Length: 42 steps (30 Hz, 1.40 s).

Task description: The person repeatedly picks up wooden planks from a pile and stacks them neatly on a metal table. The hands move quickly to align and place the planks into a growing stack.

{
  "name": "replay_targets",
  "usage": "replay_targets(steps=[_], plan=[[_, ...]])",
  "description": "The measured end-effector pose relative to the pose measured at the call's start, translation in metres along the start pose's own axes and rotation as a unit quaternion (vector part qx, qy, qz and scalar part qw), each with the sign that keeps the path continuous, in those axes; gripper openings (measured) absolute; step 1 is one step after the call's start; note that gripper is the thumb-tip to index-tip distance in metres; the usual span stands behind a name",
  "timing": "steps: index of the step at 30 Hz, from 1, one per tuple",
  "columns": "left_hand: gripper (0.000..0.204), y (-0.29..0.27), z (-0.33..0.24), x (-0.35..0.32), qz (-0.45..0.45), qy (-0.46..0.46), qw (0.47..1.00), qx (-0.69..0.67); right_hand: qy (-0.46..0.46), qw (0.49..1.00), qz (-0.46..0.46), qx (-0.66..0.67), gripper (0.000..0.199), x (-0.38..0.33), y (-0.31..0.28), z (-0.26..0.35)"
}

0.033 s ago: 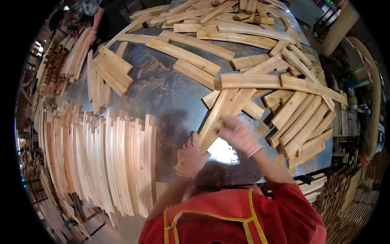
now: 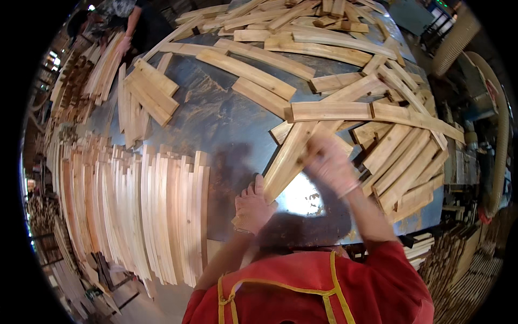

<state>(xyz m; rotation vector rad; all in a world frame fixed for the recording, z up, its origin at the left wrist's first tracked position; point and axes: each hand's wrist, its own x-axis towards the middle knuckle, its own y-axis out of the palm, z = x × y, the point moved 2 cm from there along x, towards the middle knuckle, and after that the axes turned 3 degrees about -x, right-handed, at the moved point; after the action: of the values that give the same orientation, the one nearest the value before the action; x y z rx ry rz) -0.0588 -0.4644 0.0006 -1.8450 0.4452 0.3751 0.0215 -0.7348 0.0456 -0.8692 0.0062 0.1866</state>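
Observation:
A wooden board point(image 2: 285, 163) slants away from me on the metal table, its near end at my left hand point(image 2: 253, 208). The fingers of that hand are wrapped round the board's lower end, the thumb side against it. My right hand point(image 2: 330, 162) is over the board's right side, smeared by motion, so its fingers cannot be made out. Across the far end of the slanted board lie more boards, among them a long pale one point(image 2: 332, 111). Both hands look gloved.
On the left stands a tight row of upright-edged wooden strips point(image 2: 162, 216). Loose boards point(image 2: 404, 164) are heaped at the right, with more at the far side. The metal table point(image 2: 216, 116) carries sawdust. A co-worker's hand point(image 2: 124, 45) rests at a stack on the far left. A ribbed hose point(image 2: 456, 43) hangs at the right.
My right hand has moved a little up and to the right along the slanted board. My left hand stays at its near end.

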Motion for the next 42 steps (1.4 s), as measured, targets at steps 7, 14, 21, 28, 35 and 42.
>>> replay_targets(steps=[7, 14, 21, 28, 35, 42], plan=[[0.094, 0.004, 0.008, -0.008, -0.037, 0.004, 0.999, 0.025, -0.053, 0.859, 0.079, -0.504, 0.094, 0.129, -0.084, -0.083], [0.094, -0.017, 0.096, -0.138, -0.014, -0.136, 0.937, -0.322, 0.037, 0.92, 0.33, -0.209, 0.07, 0.088, -0.084, 0.07], [0.086, 0.051, 0.17, -0.168, -0.006, -0.051, 0.799, -0.599, -0.072, 0.969, 0.211, -0.103, 0.05, 0.084, 0.091, 0.014], [0.061, 0.022, 0.184, -0.176, -0.087, -0.086, 0.934, -0.335, 0.261, 0.905, 0.143, 0.304, 0.086, -0.005, 0.25, 0.124], [0.068, -0.006, 0.229, -0.162, -0.216, -0.062, 0.967, -0.122, 0.233, 0.878, 0.267, 0.322, 0.061, -0.003, 0.248, 0.176], [0.078, 0.0, 0.247, -0.14, -0.278, 0.037, 0.958, -0.057, -0.055, 0.984, 0.037, 0.165, 0.07, 0.204, 0.257, 0.207]])
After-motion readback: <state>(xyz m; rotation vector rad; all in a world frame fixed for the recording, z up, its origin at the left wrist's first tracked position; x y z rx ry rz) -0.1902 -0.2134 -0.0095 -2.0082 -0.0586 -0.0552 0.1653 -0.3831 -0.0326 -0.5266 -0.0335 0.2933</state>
